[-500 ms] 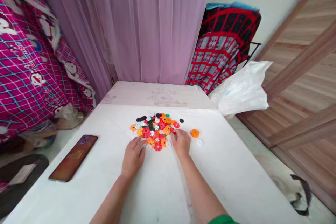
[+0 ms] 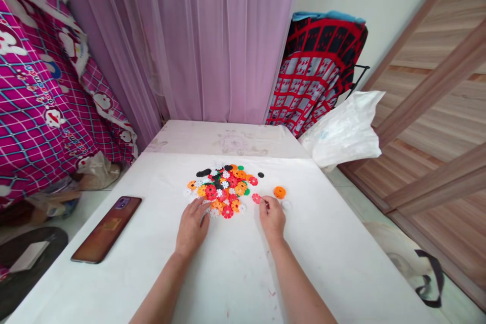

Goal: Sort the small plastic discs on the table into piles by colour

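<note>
On the desk (image 2: 341,243), the left hand (image 2: 193,228) lies flat and released with its fingertips at the near edge of the pile of colourful flower-shaped pieces (image 2: 224,187), while the right hand (image 2: 272,218) pinches a red piece (image 2: 256,198) lying just right of the pile, near an orange piece (image 2: 280,192).

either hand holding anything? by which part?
Left hand lies flat by the pile, holding nothing. Right hand: fingertips meet the red flower disc at its right edge; pinch or mere touch cannot be told.
</note>
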Demonstrator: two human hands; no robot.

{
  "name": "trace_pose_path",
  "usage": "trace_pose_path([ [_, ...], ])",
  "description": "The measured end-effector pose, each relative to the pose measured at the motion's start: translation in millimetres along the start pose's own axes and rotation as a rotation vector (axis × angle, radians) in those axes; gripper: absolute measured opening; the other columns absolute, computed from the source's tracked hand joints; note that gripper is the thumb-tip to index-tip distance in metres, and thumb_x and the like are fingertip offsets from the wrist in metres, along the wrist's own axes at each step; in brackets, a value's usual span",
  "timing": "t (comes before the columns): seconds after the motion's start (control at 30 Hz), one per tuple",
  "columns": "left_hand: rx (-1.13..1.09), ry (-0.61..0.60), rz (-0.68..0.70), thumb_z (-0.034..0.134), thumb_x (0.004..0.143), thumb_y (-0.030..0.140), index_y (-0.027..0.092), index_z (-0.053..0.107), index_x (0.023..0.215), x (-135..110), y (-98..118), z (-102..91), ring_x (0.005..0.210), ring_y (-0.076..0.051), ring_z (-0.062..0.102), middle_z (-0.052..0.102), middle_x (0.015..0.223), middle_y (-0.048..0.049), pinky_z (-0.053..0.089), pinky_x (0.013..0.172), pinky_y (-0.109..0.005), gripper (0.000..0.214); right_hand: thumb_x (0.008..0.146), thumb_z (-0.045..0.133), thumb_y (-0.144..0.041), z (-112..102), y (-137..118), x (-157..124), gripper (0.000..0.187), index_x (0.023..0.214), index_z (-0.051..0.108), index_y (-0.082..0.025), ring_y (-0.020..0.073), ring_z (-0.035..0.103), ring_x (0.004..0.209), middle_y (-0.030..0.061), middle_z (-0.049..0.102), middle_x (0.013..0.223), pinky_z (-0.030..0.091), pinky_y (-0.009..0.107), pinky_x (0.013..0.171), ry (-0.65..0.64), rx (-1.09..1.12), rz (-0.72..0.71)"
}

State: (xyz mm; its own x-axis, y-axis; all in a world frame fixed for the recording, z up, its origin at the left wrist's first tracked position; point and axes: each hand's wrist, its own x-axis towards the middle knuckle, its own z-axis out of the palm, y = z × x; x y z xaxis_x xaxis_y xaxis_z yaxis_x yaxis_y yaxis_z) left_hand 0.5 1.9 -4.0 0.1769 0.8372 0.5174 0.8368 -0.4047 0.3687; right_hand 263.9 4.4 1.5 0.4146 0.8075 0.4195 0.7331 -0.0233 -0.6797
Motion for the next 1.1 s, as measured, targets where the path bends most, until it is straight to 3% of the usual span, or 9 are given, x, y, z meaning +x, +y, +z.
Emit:
trace_pose_path([
  [0.2,0.029,0.004,0.016,0.043,0.09,0.025,0.021,0.069,0.112,1,0,-0.8,0.116,-0.027,0.06,0.066,0.124,-0.0104,0.05,0.099,-0.049,0.034,0.082,0.042,-0.04,-31,19,-18,0.031,0.076,0.064,-0.02,0.0164,0.056,0.066,0.0045,0.064,0.073,0.04,0.027,0.066,-0.035,-0.084,0.001],
  [0.33,0.023,0.001,0.01,0.043,0.091,0.026,0.022,0.068,0.112,0,-2,-1.1,0.117,-0.027,0.059,0.065,0.125,-0.0098,0.05,0.099,-0.049,0.034,0.083,0.042,-0.04,-40,29,-22,0.029,0.081,0.064,-0.02,0.0163,0.057,0.067,0.0045,0.066,0.079,0.041,0.027,0.066,-0.03,-0.155,0.023],
  [0.5,-0.003,0.005,-0.006,0.044,0.09,0.026,0.022,0.068,0.113,0,-3,0.2,0.118,-0.028,0.059,0.065,0.125,-0.0102,0.049,0.099,-0.051,0.033,0.084,0.048,-0.037,-37,23,-22,0.032,0.105,0.063,-0.019,0.0187,0.06,0.083,0.0078,0.067,0.099,0.044,0.028,0.075,-0.026,-0.255,-0.11],
  [0.63,-0.016,0.007,-0.004,0.044,0.091,0.027,0.023,0.068,0.113,0,-3,0.0,0.117,-0.028,0.059,0.065,0.125,-0.0104,0.049,0.099,-0.051,0.034,0.084,0.053,-0.032,-34,12,-17,0.021,0.098,0.065,-0.021,0.02,0.058,0.091,0.0069,0.067,0.1,0.044,0.029,0.082,-0.088,-0.337,-0.234],
  [0.87,-0.014,0.004,-0.005,0.044,0.091,0.027,0.023,0.068,0.112,-1,-4,0.7,0.118,-0.027,0.058,0.065,0.125,-0.0095,0.049,0.1,-0.05,0.033,0.081,0.054,-0.026,-29,12,-9,0.021,0.098,0.065,-0.023,0.0193,0.059,0.087,0.0048,0.068,0.094,0.044,0.027,0.075,-0.162,-0.395,-0.195],
  [1.0,0.0,0.002,-0.007,0.044,0.09,0.027,0.023,0.068,0.113,-1,-4,0.6,0.118,-0.027,0.059,0.065,0.125,-0.0092,0.049,0.1,-0.05,0.033,0.08,0.055,-0.03,-25,17,-17,0.03,0.107,0.062,-0.02,0.0187,0.061,0.085,0.0047,0.07,0.094,0.045,0.029,0.078,-0.147,-0.269,-0.198],
  [1.1,0.006,-0.004,-0.006,0.043,0.09,0.026,0.024,0.068,0.113,0,-3,-0.9,0.118,-0.027,0.059,0.066,0.124,-0.0083,0.05,0.099,-0.05,0.034,0.078,0.056,-0.035,-27,16,-5,0.036,0.111,0.059,-0.021,0.0178,0.062,0.084,0.0041,0.07,0.098,0.046,0.03,0.081,-0.137,-0.15,-0.165],
])
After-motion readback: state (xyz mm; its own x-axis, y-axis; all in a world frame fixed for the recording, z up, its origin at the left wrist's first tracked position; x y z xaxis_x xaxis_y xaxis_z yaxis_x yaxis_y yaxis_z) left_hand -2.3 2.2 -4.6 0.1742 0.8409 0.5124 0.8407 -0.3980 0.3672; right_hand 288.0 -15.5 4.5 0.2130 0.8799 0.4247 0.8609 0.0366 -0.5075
